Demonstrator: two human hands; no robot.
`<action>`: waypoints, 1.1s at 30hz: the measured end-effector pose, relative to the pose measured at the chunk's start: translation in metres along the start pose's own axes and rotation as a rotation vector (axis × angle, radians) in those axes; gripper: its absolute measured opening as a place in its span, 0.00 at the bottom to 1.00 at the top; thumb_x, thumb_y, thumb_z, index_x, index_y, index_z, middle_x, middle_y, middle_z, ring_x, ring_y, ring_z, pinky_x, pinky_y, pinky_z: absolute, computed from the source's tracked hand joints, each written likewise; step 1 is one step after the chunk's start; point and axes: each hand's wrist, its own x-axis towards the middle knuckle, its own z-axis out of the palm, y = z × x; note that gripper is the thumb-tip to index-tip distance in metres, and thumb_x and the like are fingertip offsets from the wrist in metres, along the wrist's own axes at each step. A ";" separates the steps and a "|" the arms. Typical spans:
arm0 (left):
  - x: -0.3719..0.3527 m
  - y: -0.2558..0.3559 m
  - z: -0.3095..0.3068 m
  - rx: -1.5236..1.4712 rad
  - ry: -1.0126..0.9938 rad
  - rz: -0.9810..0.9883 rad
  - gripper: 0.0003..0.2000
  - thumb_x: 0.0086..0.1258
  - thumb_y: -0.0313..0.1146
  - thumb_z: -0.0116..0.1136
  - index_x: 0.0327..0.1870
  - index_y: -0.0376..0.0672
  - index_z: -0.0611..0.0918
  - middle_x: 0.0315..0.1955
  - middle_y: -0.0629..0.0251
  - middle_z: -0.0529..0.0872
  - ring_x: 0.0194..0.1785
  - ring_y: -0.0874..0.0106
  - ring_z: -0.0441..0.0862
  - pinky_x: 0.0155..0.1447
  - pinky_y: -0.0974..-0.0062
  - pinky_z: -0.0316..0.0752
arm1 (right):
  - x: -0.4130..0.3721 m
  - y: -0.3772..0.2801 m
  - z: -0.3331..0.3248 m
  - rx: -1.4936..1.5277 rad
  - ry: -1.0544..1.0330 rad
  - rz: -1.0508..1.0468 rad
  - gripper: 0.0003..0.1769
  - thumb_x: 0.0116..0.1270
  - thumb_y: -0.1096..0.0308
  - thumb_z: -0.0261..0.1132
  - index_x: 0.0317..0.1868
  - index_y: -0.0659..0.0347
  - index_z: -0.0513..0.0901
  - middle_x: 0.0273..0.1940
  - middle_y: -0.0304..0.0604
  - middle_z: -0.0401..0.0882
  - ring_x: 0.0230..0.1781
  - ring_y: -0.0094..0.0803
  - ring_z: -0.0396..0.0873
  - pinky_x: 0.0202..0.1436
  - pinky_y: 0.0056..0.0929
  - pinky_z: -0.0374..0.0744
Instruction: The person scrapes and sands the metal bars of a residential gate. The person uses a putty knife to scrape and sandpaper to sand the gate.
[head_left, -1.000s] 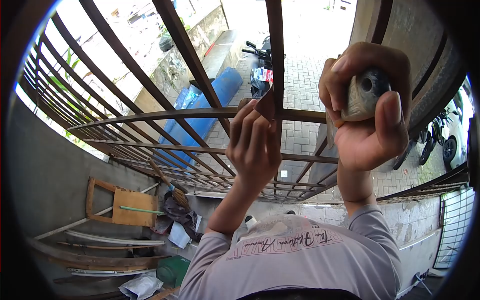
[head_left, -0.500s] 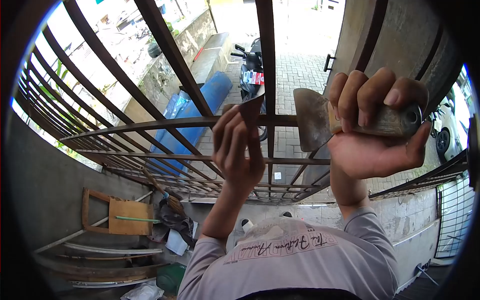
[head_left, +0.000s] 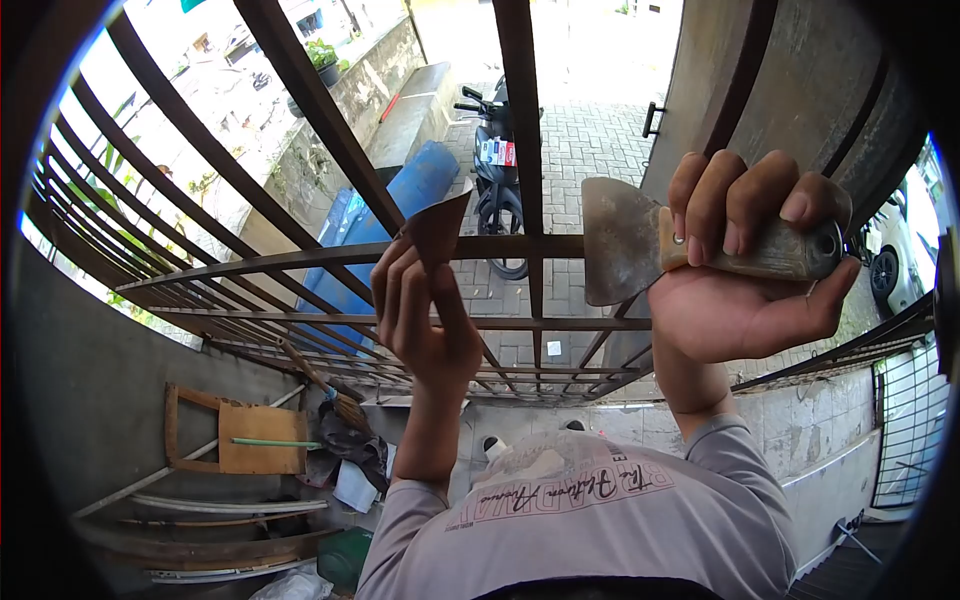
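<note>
My right hand (head_left: 745, 315) is raised, its fingers wrapped round the worn handle of a putty knife (head_left: 618, 245). The wide metal blade, stained brown and grey, points left in front of the metal bars. To the left of it, my left hand (head_left: 425, 325) pinches a bent piece of brown sandpaper (head_left: 438, 225) between thumb and fingers. The sandpaper sticks up above the fingertips, its upper edge curled. A gap lies between the sandpaper and the blade. Brown gate bars (head_left: 535, 290) run behind both hands.
Beyond the bars are a blue barrel (head_left: 420, 180) and a parked motorbike (head_left: 498, 150). A wooden frame (head_left: 262, 437), a broom (head_left: 345, 405) and dark cloth (head_left: 355, 440) stand or lie at the lower left. A white car (head_left: 905, 235) shows at the far right.
My left hand has moved left and slightly down with the sandpaper, widening the gap to the putty knife. My right hand has barely moved. The view has shifted slightly.
</note>
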 end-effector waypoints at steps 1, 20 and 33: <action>0.001 0.007 0.005 0.004 0.028 0.023 0.07 0.70 0.20 0.54 0.42 0.28 0.83 0.43 0.47 0.87 0.56 0.48 0.84 0.62 0.55 0.77 | -0.001 0.000 -0.001 0.019 0.001 -0.002 0.30 0.78 0.37 0.35 0.46 0.51 0.74 0.27 0.34 0.66 0.17 0.23 0.61 0.27 0.29 0.62; -0.005 0.022 0.031 -0.014 0.041 0.069 0.06 0.71 0.23 0.54 0.42 0.30 0.83 0.42 0.50 0.87 0.55 0.48 0.84 0.61 0.57 0.75 | 0.007 -0.005 0.001 0.022 -0.184 0.087 0.29 0.79 0.39 0.35 0.49 0.55 0.71 0.26 0.38 0.66 0.16 0.26 0.61 0.23 0.30 0.65; -0.025 -0.023 0.022 0.109 0.217 0.036 0.16 0.79 0.32 0.47 0.54 0.41 0.88 0.58 0.60 0.88 0.70 0.57 0.77 0.69 0.62 0.61 | 0.004 -0.010 -0.001 -0.041 -0.235 0.041 0.27 0.79 0.41 0.37 0.48 0.56 0.70 0.26 0.41 0.67 0.17 0.28 0.63 0.21 0.30 0.67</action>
